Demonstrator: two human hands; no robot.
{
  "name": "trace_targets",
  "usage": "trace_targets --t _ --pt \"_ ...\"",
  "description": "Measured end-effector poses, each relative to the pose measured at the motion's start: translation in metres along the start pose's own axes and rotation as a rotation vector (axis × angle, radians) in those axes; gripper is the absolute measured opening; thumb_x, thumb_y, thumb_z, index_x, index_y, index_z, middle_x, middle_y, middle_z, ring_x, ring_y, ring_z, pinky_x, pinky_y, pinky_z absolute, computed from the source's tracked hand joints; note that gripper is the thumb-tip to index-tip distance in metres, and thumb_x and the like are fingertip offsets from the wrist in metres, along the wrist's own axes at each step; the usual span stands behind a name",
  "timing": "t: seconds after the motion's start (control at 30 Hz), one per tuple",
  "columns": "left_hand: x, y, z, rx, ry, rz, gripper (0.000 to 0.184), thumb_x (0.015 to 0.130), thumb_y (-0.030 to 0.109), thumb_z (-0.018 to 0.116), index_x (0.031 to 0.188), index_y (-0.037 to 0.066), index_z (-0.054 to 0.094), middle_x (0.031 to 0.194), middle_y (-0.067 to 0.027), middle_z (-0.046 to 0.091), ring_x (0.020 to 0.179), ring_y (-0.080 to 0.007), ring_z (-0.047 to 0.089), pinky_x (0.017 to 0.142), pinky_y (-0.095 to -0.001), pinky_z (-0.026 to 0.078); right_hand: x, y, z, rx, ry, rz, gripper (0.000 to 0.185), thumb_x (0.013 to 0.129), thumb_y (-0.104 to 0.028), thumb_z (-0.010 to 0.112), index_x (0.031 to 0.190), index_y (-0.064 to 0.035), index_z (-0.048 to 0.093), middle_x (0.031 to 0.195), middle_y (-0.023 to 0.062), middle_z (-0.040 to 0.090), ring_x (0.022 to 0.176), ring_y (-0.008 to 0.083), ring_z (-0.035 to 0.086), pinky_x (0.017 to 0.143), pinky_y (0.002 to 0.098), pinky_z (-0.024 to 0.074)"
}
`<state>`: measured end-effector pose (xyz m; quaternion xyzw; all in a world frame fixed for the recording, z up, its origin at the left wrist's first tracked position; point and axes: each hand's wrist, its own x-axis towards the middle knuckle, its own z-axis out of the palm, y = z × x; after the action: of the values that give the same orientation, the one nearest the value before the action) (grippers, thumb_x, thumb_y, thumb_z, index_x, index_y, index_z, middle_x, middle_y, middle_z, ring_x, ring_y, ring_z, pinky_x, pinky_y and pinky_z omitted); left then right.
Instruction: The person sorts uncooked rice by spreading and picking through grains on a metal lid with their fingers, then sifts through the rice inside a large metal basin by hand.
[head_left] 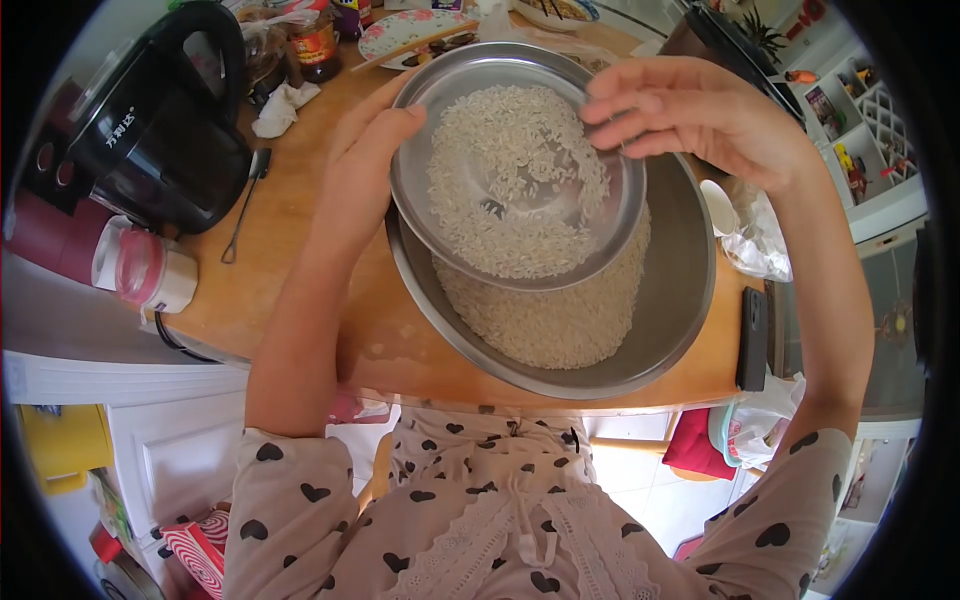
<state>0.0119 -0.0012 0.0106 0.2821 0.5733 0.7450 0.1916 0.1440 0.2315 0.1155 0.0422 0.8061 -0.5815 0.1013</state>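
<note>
My left hand (365,145) grips the left rim of a shallow metal plate (410,190), thumb on top and the other fingers hidden beneath. White rice grains (490,225) lie spread on the plate, with a bare patch near its middle and right. Over the plate's upper right rim is my right hand (690,110), its fingers apart and slightly bent; whether they touch the rim I cannot tell. Below the plate stands a large metal basin (680,270) holding a heap of rice (560,325), partly covered by the plate.
A black kettle (165,130), a lidded jar (155,270) and a thin metal utensil (245,205) are at left. A phone (752,340) lies near the right table edge beside a plastic bag (760,240). Behind are a sauce jar (315,50) and a floral plate (385,35) with chopsticks.
</note>
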Motion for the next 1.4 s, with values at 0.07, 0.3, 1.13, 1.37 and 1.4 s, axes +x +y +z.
trace_targets --t 0.07,0.3,1.13,1.37,1.4 --pt "0.001 -0.002 -0.001 -0.007 -0.016 0.033 0.046 0.085 0.019 0.05 0.125 -0.004 0.051 0.114 -0.01 0.058 0.103 -0.0144 0.053 0.09 -0.0241 0.039 -0.012 -0.001 -0.007 -0.044 0.022 0.05 0.033 0.088 -0.022 0.057 0.112 0.0011 0.056 0.1 0.0088 0.063 0.084 0.0135 0.062 0.074 0.025 0.0515" --pt "0.003 -0.011 0.003 -0.01 0.007 0.133 0.046 0.086 0.018 0.048 0.126 -0.005 0.049 0.119 -0.0114 0.056 0.109 -0.016 0.051 0.095 -0.0261 0.036 -0.033 0.042 -0.009 -0.392 -0.096 0.347 0.026 0.084 -0.018 0.056 0.103 0.0001 0.061 0.083 0.0054 0.063 0.073 0.0131 0.061 0.064 0.0269 0.0499" --pt "0.003 -0.011 0.004 -0.031 -0.013 0.168 0.046 0.086 0.015 0.047 0.127 -0.006 0.048 0.119 -0.0112 0.056 0.108 -0.016 0.051 0.095 -0.0264 0.037 -0.013 0.063 0.121 -0.424 -0.303 0.038 0.043 0.089 -0.034 0.053 0.116 -0.0013 0.052 0.097 0.0202 0.061 0.09 0.0308 0.06 0.078 0.038 0.0473" --pt "0.004 -0.013 0.004 -0.019 0.005 0.16 0.046 0.086 0.015 0.047 0.127 -0.006 0.048 0.118 -0.0112 0.056 0.107 -0.0156 0.052 0.094 -0.0258 0.038 -0.021 0.066 0.093 0.361 -0.447 0.606 0.024 0.082 -0.02 0.059 0.099 -0.0035 0.057 0.071 0.0007 0.052 0.06 0.0069 0.047 0.05 0.022 0.0354" --pt "0.004 -0.013 0.003 -0.017 0.01 0.16 0.046 0.086 0.015 0.048 0.127 -0.006 0.048 0.118 -0.0111 0.057 0.107 -0.0155 0.052 0.093 -0.0257 0.038 -0.024 0.065 0.089 0.38 -0.465 0.596 0.024 0.081 -0.019 0.059 0.098 -0.0026 0.056 0.07 0.0005 0.051 0.058 0.007 0.046 0.048 0.0222 0.034"
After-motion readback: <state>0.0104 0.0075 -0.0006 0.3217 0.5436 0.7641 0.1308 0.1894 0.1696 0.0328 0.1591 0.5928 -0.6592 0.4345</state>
